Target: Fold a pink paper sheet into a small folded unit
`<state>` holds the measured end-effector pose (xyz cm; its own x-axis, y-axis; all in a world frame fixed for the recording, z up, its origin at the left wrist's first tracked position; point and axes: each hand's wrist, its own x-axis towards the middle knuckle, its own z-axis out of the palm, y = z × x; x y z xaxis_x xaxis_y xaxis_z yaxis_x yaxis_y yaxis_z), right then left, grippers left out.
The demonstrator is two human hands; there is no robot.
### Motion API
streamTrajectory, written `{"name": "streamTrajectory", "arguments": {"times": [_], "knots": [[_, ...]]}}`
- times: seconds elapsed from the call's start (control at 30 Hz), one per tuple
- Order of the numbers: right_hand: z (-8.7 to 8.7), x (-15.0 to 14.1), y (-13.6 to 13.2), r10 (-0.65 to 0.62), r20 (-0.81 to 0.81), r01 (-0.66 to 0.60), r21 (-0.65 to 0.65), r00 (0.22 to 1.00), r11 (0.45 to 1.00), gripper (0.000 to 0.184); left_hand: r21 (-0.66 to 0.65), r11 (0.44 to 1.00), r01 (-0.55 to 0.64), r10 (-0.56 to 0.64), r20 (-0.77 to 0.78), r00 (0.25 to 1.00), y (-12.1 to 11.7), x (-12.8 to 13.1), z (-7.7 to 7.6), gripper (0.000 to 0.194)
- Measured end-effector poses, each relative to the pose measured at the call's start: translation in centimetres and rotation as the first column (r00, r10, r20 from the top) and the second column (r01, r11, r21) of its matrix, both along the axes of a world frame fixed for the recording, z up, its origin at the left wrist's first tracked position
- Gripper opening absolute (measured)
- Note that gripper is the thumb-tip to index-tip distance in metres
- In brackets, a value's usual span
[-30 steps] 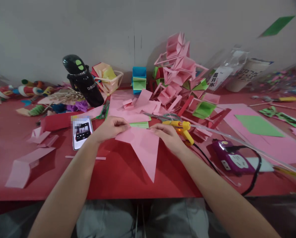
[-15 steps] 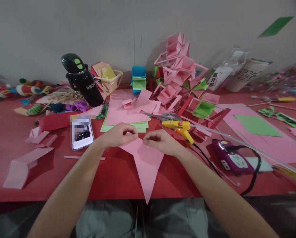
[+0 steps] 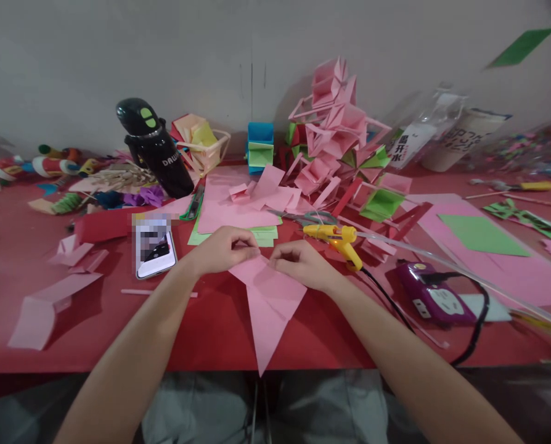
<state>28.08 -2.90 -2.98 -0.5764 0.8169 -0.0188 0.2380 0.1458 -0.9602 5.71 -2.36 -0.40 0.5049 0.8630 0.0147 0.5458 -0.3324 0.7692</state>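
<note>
Between my hands is a folded sheet of pink paper (image 3: 274,296), its pointed lower end reaching down to the table's front edge. My left hand (image 3: 224,250) pinches the paper's upper left edge, thumb and fingers together. On the other side, my right hand (image 3: 303,264) is closed on the upper right edge. A crease runs slantwise across the sheet. Just beyond my right hand lies a yellow glue gun (image 3: 333,235) with a clear glue stick in its back. Pink and green paper sheets (image 3: 232,216) lie beyond my left hand.
A phone (image 3: 156,250) and pink paper scraps (image 3: 37,314) lie on the left. Behind stand a black bottle (image 3: 158,151) and a tall pile of pink paper frames (image 3: 335,129). A purple power socket (image 3: 430,293) with a black cable sits right, near more sheets (image 3: 483,234).
The pink paper has turned slightly, its lower point swinging to the left. A slanting crease or fold line now shows across it. Both hands stay nearly in place.
</note>
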Motion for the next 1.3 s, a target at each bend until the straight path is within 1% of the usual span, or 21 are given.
{"name": "streamTrajectory", "arguments": {"times": [0.1,0.23,0.4,0.57,0.63,0.73,0.8,0.87,0.9,1.0,1.07,1.13,1.3], "knots": [[0.1,0.2,0.1,-0.005,-0.002,0.005,0.008,1.000,1.000,0.011,0.016,0.998,-0.064,0.063,0.015,0.998,0.3,-1.2,0.4,0.017],[0.2,0.4,0.1,-0.013,0.002,0.013,0.024,1.000,1.000,0.012,0.057,0.993,-0.102,0.102,0.002,0.995,0.7,-2.4,0.8,0.018],[0.5,0.6,0.0,-0.021,0.027,0.020,0.014,0.999,1.000,0.013,0.103,0.987,-0.126,0.128,-0.020,0.992,1.1,-3.5,0.5,0.019],[0.7,1.1,0.1,-0.035,0.043,0.034,0.019,0.998,0.999,0.012,0.180,0.960,-0.214,0.231,-0.079,0.970,1.6,-5.3,0.1,0.019],[0.7,1.2,0.1,-0.065,0.034,0.064,0.047,0.997,0.997,0.011,0.192,0.955,-0.224,0.243,-0.079,0.967,1.8,-5.7,-0.1,0.020],[0.6,1.0,0.0,-0.133,-0.023,0.135,0.138,0.991,0.981,0.008,0.172,0.968,-0.183,0.194,-0.053,0.979,1.7,-5.0,-0.1,0.020],[0.5,0.7,-0.2,-0.157,-0.044,0.162,0.188,0.987,0.969,0.020,0.139,0.978,-0.153,0.159,-0.033,0.987,1.5,-3.9,0.0,0.018],[0.5,0.5,-0.3,-0.179,-0.023,0.179,0.232,0.984,0.956,0.029,0.080,0.990,-0.119,0.119,0.004,0.993,1.1,-2.6,0.0,0.017],[0.5,0.4,-0.3,-0.182,0.001,0.176,0.251,0.983,0.952,0.028,0.067,0.993,-0.101,0.100,0.018,0.995,1.0,-2.1,0.1,0.016],[0.5,0.3,-0.4,-0.153,0.054,0.134,0.264,0.987,0.955,0.014,0.068,0.994,-0.081,0.080,0.025,0.996,0.7,-1.2,0.0,0.015],[0.5,0.2,-0.4,-0.118,0.068,0.098,0.237,0.991,0.966,0.012,0.060,0.996,-0.068,0.068,-0.005,0.998,0.5,-0.9,-0.1,0.015],[0.4,0.2,-0.4,-0.119,0.086,0.096,0.231,0.989,0.968,0.010,0.067,0.996,-0.054,0.056,-0.035,0.998,0.3,-0.7,-0.2,0.016],[0.1,0.0,-0.3,-0.141,0.094,0.113,0.255,0.986,0.960,0.010,0.192,0.981,0.008,-0.008,-0.002,1.000,-0.4,1.1,-0.8,0.014]]}}
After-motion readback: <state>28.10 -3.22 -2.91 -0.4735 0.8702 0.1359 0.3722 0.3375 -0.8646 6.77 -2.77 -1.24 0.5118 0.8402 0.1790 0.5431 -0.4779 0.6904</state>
